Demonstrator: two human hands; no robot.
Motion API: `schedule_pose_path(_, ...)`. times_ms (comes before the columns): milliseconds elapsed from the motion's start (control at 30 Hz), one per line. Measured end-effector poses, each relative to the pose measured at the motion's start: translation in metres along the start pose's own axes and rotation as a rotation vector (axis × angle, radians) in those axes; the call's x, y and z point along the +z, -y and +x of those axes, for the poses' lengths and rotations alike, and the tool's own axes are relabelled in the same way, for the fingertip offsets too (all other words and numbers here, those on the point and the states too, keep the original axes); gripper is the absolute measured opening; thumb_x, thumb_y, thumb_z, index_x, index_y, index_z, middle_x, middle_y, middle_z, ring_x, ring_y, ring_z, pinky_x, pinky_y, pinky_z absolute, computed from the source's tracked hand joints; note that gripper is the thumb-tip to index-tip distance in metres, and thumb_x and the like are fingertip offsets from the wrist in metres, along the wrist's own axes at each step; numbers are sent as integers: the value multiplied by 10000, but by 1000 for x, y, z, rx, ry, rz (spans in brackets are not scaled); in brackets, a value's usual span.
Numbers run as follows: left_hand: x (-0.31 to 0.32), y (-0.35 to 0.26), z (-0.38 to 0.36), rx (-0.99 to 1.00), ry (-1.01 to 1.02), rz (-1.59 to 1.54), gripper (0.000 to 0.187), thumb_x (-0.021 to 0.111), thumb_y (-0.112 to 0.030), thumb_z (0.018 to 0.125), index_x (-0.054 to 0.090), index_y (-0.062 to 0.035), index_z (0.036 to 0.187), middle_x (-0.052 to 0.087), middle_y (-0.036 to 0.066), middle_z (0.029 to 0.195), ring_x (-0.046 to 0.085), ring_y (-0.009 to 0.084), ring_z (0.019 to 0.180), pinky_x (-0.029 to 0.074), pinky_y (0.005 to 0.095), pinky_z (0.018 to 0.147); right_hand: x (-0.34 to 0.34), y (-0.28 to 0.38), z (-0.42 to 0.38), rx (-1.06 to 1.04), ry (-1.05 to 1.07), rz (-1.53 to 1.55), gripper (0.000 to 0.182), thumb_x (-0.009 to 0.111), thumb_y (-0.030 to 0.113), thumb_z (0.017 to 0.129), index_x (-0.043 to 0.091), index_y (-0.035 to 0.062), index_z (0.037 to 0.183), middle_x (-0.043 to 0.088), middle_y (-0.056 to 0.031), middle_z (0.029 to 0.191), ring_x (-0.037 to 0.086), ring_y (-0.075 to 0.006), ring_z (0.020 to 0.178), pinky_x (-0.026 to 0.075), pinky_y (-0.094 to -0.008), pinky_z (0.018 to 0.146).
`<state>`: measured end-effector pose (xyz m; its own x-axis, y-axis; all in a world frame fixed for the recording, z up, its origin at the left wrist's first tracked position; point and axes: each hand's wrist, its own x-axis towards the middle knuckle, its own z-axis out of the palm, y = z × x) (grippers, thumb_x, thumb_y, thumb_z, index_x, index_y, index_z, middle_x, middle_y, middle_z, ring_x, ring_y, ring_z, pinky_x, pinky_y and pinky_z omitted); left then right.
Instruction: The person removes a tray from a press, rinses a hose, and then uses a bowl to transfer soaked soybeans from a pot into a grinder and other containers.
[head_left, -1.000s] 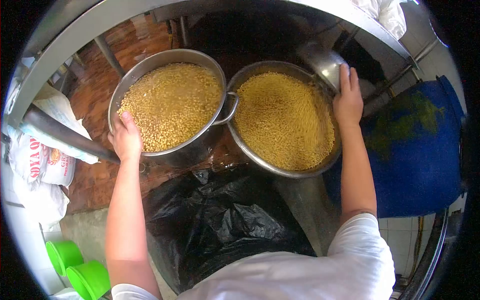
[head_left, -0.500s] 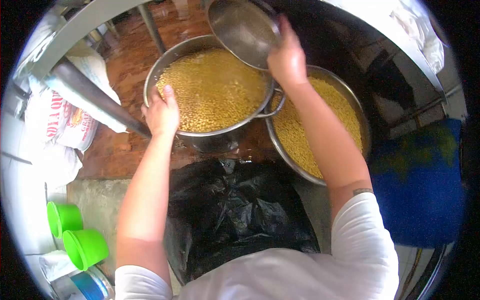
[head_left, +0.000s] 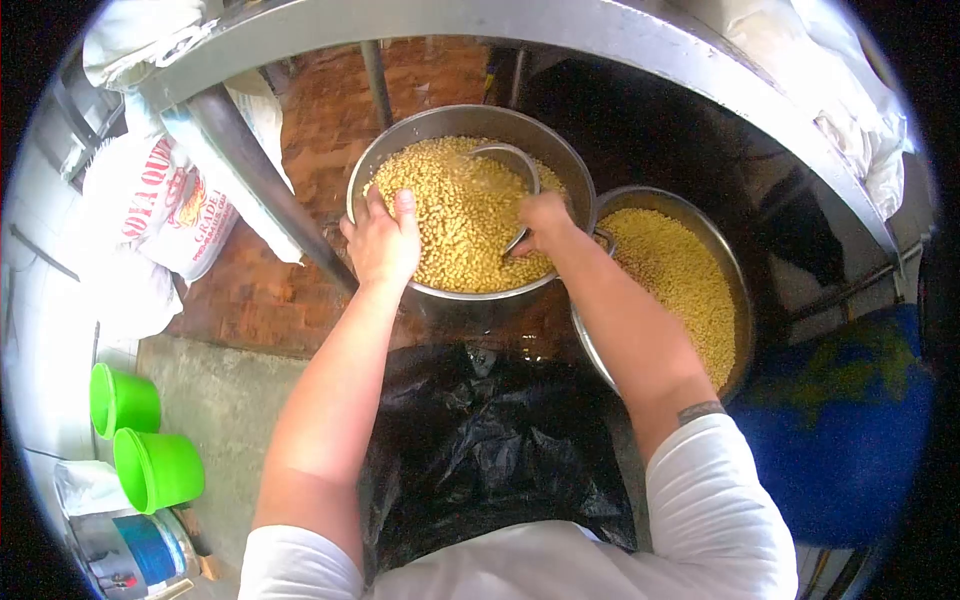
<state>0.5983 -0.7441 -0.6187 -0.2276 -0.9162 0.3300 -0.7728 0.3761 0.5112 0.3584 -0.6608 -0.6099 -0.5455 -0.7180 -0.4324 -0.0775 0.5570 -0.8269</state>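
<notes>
Here, the right hand (head_left: 545, 222) grips the metal bowl (head_left: 520, 170) by its rim, dipping it into beans in the pot (head_left: 362, 160) ahead; the left hand (head_left: 385, 243) clasps that pot's near-left rim, probably to steady it.

The two wide pots, one (head_left: 372, 160) before me and one (head_left: 744, 300) to its right, are smooth grey metal with a soft shine along their rims; the bowl (head_left: 535, 180) in my right grip (head_left: 545, 222) is metal too, its edge glossy. Pale yellow beans (head_left: 450, 215) look pebbly and wet. Black plastic (head_left: 490, 440) lies creased and glossy, the small green buckets (head_left: 160, 470) are smooth plastic, and my white sleeves (head_left: 715, 490) are soft, matt cloth
</notes>
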Motion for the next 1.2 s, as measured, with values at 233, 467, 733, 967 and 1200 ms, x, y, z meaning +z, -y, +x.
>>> schedule_pose_path(233,-2,2,1,7,-1,-45,774,294,-632,1063,419,-24,1527,456,215,1547,396,501,1400,360,569,1160,-5,-7,-16,125,-58,635,423,461,19,998,412,-102,1401,500,-293,1351,640,-551,1087,652,-671,704)
schedule_pose_path(467,-3,0,2,-5,19,-15,783,294,-636,1062,403,-29,1544,464,219,1542,388,529,1406,342,572,1178,-26,-3,-41,90,-66,872,425,411,-10,962,398,-82,1381,504,-286,1302,648,-524,1057,645,-678,743)
schedule_pose_path(733,-4,-1,1,-16,33,9,810,249,-651,1061,413,-18,1540,483,234,1537,379,527,1426,313,557,1206,-101,-11,-102,-39,-139,1132,382,433,4,936,404,-112,1299,549,-298,1224,655,-543,994,655,-661,736)
schedule_pose_path(967,4,2,1,26,-8,8,797,233,-626,1071,439,-2,1521,534,261,1485,420,526,1388,290,551,1198,-215,-64,-182,-302,-652,883,487,456,-8,884,413,-68,1366,595,-269,1235,660,-502,1078,607,-693,862)
schedule_pose_path(1200,5,3,2,50,13,-14,802,198,-622,1073,438,-3,1524,511,249,1515,403,503,1416,234,534,1228,-289,-127,-194,-365,-1328,-809,713,555,22,891,456,273,1551,578,-186,1456,688,-406,1104,568,-475,930)
